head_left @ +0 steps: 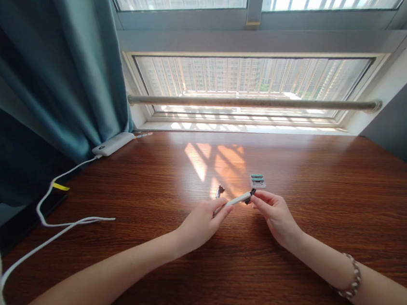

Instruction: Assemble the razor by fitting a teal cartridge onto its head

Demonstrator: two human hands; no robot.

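My left hand [201, 222] is closed around the white handle of a razor [239, 199], which slants up to the right. At the handle's far end is a small black head [252, 192]. The thumb and fingers of my right hand [278, 218] pinch at this black head, partly covering it. Just behind the hands lies a clear tray [257, 184] holding dark razor cartridges with green strips [257, 176]. Beyond my left fingers sits a small shiny dark metallic piece [220, 191]; its kind is unclear.
The brown wooden table [142, 180] runs back to a window with a horizontal rail [252, 102]. At the left, a white power strip or adapter [114, 144] lies by the blue curtain [85, 62]. Its white cable [43, 203] loops over the table's left side.
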